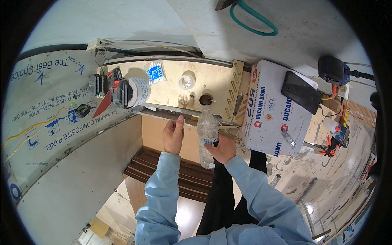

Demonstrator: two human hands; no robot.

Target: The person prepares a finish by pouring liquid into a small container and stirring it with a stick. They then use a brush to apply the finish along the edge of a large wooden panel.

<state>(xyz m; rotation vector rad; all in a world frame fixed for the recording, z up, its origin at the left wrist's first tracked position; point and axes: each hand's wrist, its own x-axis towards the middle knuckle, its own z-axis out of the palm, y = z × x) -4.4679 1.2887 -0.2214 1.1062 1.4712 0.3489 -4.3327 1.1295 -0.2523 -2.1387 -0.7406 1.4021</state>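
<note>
Right hand (222, 149) closed around a clear plastic bottle (207, 126) — located at the near edge of the worktop (165, 94), mouth end far. Left hand (173, 136) apart, to its left — fingers drawn narrow; contents, if any, cannot be determined. White box (267, 118) at right.

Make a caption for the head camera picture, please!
At a cluttered workbench, the right hand grips a clear plastic bottle, the left hand close by.
</note>
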